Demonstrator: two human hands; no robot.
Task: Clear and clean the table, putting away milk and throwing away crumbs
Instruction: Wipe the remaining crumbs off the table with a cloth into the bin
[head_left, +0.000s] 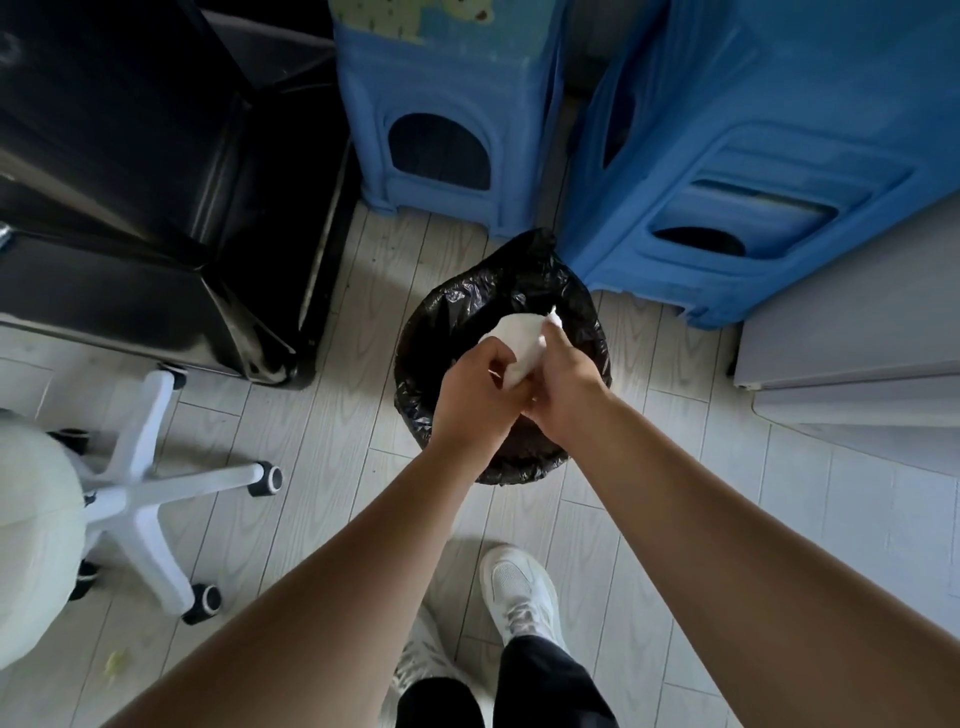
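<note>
While my left hand (475, 397) and right hand (566, 387) curl their fingers (491, 364) round a white tissue (519, 338) above the bin (447, 322), blue stools (727, 156) crowd just behind it, with a black cabinet (130, 182) to its left.

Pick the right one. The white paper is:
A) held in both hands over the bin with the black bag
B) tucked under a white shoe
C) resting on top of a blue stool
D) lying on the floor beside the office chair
A: the left hand and the right hand both grip the white paper, which sits over the open mouth of the bin.
</note>
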